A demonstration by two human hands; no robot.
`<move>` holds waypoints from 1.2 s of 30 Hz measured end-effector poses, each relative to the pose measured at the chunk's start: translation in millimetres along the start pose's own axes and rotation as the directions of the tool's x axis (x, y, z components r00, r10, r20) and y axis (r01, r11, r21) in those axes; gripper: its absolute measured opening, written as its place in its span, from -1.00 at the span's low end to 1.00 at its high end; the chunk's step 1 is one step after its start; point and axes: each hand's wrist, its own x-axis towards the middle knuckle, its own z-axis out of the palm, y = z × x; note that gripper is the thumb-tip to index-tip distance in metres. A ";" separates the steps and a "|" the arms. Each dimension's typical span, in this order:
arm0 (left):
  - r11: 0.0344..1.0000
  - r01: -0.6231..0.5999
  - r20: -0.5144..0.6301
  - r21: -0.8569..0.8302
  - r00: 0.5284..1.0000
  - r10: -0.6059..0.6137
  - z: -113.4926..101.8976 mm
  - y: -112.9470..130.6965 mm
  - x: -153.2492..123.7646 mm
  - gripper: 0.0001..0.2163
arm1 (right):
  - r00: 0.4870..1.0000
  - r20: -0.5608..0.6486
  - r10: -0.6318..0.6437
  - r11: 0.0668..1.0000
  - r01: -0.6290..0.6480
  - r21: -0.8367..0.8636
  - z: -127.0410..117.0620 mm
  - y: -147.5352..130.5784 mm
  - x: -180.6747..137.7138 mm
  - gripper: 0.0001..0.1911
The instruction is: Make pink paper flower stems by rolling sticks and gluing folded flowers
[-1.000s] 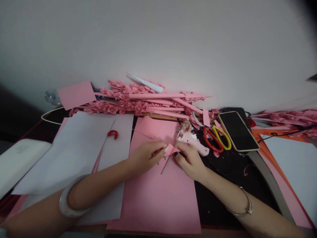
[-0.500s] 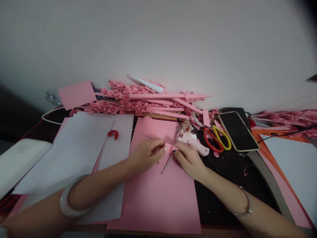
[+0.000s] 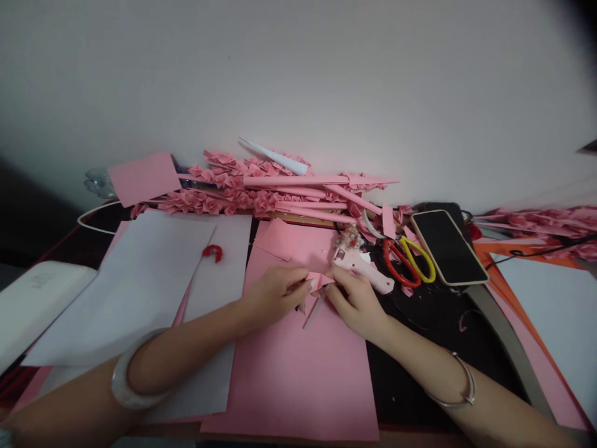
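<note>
A small folded piece of pink paper (image 3: 319, 282) is pinched between both hands, above a large pink sheet (image 3: 303, 379). My left hand (image 3: 275, 295) grips its left side with thumb and fingertips. On its right side, my right hand (image 3: 357, 298) is closed on the paper in the same way. Below the fold, a thin pale strip (image 3: 313, 312) slants over the sheet; whether I hold it, I cannot tell. Right behind my right hand lies a pink glue gun (image 3: 368, 270) with a beaded ornament near its front.
Scissors with red and yellow handles (image 3: 410, 261) and a phone (image 3: 450, 247) lie to the right. Pink paper flower stems (image 3: 261, 193) are heaped along the wall. White sheets (image 3: 125, 280) with a red object (image 3: 213, 252) cover the left; a white box-like item (image 3: 41, 298) is beside them.
The folded pink paper has been tilted and shifted slightly between my fingertips. Both hands stay in nearly the same place.
</note>
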 end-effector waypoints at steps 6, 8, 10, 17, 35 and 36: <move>0.998 -0.032 0.011 -0.046 0.999 0.033 -0.7 -0.1 0.6 -0.83 | 0.997 0.025 -0.072 0.997 0.072 0.018 0.8 1.6 -0.7 -0.83; 0.998 -0.035 0.016 -0.045 0.999 0.036 -1.2 -0.1 0.6 -0.83 | 0.997 0.025 -0.076 0.997 0.076 0.013 1.1 2.0 -1.0 -0.83; 0.998 -0.043 0.014 -0.052 0.999 0.043 -1.5 0.0 0.4 -0.83 | 0.997 0.018 -0.080 0.997 0.080 0.011 1.2 2.2 -1.0 -0.83; 0.993 -0.066 -0.029 -0.094 0.998 0.064 -0.2 -0.4 -0.6 -0.81 | 0.996 0.010 -0.091 0.996 0.090 0.027 -0.2 0.5 -0.8 -0.82; 0.992 -0.046 -0.007 -0.119 0.999 0.046 -0.7 1.5 0.1 -0.80 | 0.994 0.039 -0.101 0.995 0.102 -0.016 2.5 1.9 -2.7 -0.85; 0.993 -0.041 -0.007 -0.111 0.999 0.041 -0.9 1.8 0.2 -0.80 | 0.993 0.043 -0.107 0.994 0.108 -0.024 2.6 2.3 -2.9 -0.85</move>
